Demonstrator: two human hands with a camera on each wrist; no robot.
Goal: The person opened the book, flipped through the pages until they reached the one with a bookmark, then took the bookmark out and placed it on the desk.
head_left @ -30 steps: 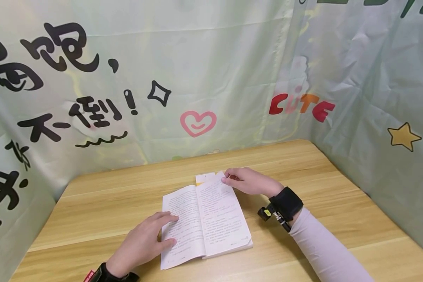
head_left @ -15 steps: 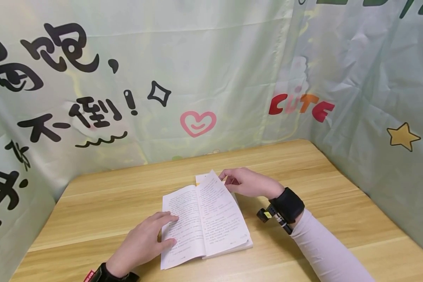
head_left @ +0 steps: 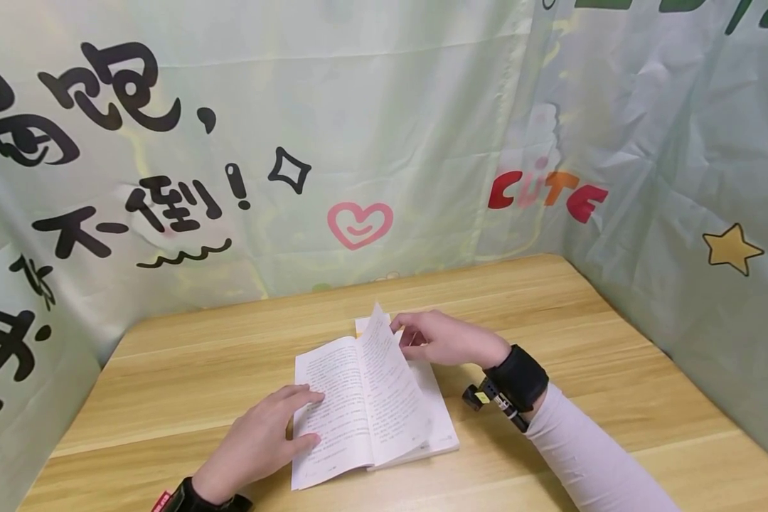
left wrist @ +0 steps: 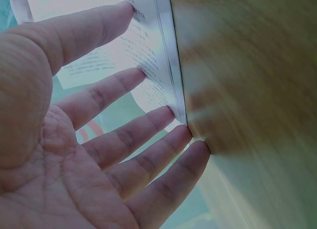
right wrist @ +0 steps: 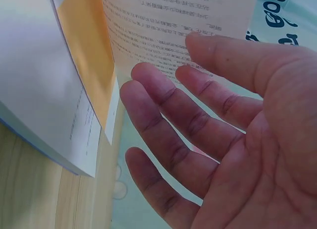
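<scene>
A paperback book (head_left: 329, 384) lies spread on the wooden table. One right-hand page (head_left: 390, 398) is raised, leaning leftward over the sheets beneath. My left hand (head_left: 259, 437) rests on the left page, its fingers (left wrist: 114, 90) spread along the outer edge. At the upper part of the raised page is my right hand (head_left: 451, 336). Its fingers (right wrist: 153, 125) are loosely bent on the underside of that page, thumb on the same side; no pinch shows. A white and yellow card (right wrist: 86, 45) sticks out at the book's top.
The wooden table (head_left: 198, 355) extends around the book. Pale printed cloth (head_left: 422, 142) hangs behind it and along both sides. Each wrist wears a black strap; a small camera (head_left: 480, 395) is attached at the right one.
The right-hand page has been lifted and swung left, baring the page below. My right hand has moved slightly left with it. My left hand has stayed in place.
</scene>
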